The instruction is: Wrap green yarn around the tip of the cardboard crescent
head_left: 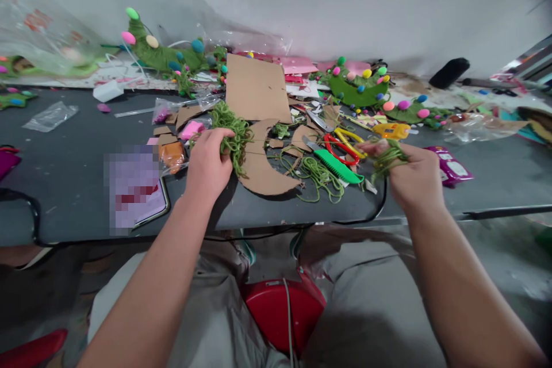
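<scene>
Beside the cardboard crescent point(263, 169), my left hand point(210, 161) is closed on a bundle of green yarn point(230, 126), part of which lies over the crescent's left edge. My right hand point(414, 175), raised over the table's right side, grips a smaller bunch of green yarn point(388, 156). Between the hands lies a loose tangle of green yarn point(321, 178). Close to that tangle are a green-handled knife point(338, 167), red-handled scissors point(342, 149) and a yellow-handled tool point(351, 141).
A square cardboard sheet point(257, 86) stands behind the crescent. Green crescents with coloured balls point(159, 52) line the back. A yellow glue gun point(391, 130) and a purple packet point(451, 167) lie right; a phone point(150, 207) lies left. A black cable point(382, 201) crosses the front edge.
</scene>
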`<state>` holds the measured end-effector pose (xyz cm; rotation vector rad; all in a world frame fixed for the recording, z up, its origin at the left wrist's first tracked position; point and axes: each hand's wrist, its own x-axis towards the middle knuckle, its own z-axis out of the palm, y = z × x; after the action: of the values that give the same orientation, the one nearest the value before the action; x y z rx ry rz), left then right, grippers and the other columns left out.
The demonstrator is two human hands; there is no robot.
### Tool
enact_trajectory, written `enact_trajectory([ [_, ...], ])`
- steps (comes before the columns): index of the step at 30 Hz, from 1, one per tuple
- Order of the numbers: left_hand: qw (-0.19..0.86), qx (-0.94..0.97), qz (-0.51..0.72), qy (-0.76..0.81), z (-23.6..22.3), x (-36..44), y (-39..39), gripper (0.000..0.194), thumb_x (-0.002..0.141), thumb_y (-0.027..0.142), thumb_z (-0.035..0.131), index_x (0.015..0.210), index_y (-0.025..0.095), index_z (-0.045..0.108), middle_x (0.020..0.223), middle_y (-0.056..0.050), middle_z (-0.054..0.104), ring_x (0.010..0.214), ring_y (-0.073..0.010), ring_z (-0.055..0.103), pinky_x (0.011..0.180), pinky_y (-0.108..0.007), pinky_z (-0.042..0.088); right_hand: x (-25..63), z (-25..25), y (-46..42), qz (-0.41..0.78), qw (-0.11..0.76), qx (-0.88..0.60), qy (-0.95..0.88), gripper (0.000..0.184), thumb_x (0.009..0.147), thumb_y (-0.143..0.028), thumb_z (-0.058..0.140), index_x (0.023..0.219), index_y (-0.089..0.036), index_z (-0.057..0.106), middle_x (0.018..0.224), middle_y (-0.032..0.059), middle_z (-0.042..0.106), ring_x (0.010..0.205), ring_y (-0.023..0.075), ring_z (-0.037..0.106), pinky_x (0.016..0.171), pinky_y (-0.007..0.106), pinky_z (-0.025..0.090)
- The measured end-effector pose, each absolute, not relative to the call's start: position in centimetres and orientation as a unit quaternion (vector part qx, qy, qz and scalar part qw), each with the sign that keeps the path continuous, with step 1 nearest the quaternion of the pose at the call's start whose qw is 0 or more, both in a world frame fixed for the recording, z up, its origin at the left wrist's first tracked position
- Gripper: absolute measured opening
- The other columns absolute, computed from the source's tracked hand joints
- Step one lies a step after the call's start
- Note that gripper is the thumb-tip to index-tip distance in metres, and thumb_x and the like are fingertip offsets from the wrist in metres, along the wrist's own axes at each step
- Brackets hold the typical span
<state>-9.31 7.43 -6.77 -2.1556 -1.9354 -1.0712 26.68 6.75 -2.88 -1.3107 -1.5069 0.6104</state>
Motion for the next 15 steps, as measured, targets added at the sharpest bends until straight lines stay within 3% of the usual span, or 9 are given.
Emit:
enact_trajectory([
  [4,0.02,-0.699,-0.344,-0.627,-6.8,-9.3,7.4,0.045,0.074,-0.002,0.05,0.113,0.019,0.063,0.113,-0.01,0.066,0.109,-0.0285,0.062,0.096,-0.04,0.05,25.5,-2.9,7.3,0.466,0.567,-0.448,-0.509,0.033,0.097,-0.05,0.052,0.077,-0.028,0.069,0.116,0.0001,0.073,0.117,0.0225,0.066,0.096,0.046,0.055],
  [7,0.017,-0.698,-0.345,-0.628,-6.8,-9.3,7.4,0.045,0.075,-0.002,0.05,0.113,0.019,0.062,0.114,-0.011,0.066,0.11,-0.0287,0.062,0.098,-0.041,0.049,25.1,-2.0,7.3,0.511,0.585,-0.417,-0.472,0.04,0.099,-0.055,0.044,0.075,-0.031,0.065,0.111,-0.0039,0.073,0.123,0.0187,0.062,0.099,0.044,0.054],
  [10,0.016,-0.697,-0.347,-0.627,-6.8,-9.3,7.4,0.045,0.075,-0.002,0.05,0.114,0.019,0.062,0.114,-0.011,0.066,0.11,-0.0289,0.061,0.098,-0.042,0.049,25.4,-1.2,7.1,0.522,0.609,-0.385,-0.456,0.04,0.099,-0.056,0.046,0.072,-0.034,0.065,0.074,-0.0034,0.067,0.095,0.0155,0.069,0.093,0.036,0.055],
  [12,0.015,-0.696,-0.347,-0.629,-6.9,-9.3,7.5,0.045,0.075,-0.001,0.051,0.113,0.019,0.062,0.113,-0.011,0.066,0.109,-0.0289,0.062,0.097,-0.041,0.049,25.8,-1.0,6.7,0.524,0.59,-0.375,-0.486,0.046,0.098,-0.06,0.045,0.065,-0.032,0.062,0.049,-0.0038,0.046,0.058,0.0144,0.058,0.073,0.033,0.055],
  [13,0.013,-0.695,-0.345,-0.63,-6.9,-9.3,7.5,0.044,0.075,-0.001,0.051,0.113,0.019,0.063,0.113,-0.011,0.066,0.109,-0.0287,0.062,0.096,-0.041,0.049,26.1,-0.9,6.5,0.512,0.571,-0.381,-0.516,0.05,0.097,-0.062,0.045,0.062,-0.031,0.061,0.045,-0.0042,0.038,0.048,0.0137,0.049,0.063,0.032,0.051],
  [15,0.012,-0.696,-0.345,-0.63,-6.9,-9.3,7.5,0.044,0.076,-0.001,0.05,0.112,0.019,0.063,0.113,-0.01,0.066,0.109,-0.0283,0.062,0.096,-0.041,0.05,26.4,-1.0,5.9,0.441,0.502,-0.426,-0.61,0.05,0.092,-0.065,0.052,0.061,-0.027,0.063,0.046,-0.0033,0.043,0.046,0.0131,0.045,0.055,0.031,0.044],
])
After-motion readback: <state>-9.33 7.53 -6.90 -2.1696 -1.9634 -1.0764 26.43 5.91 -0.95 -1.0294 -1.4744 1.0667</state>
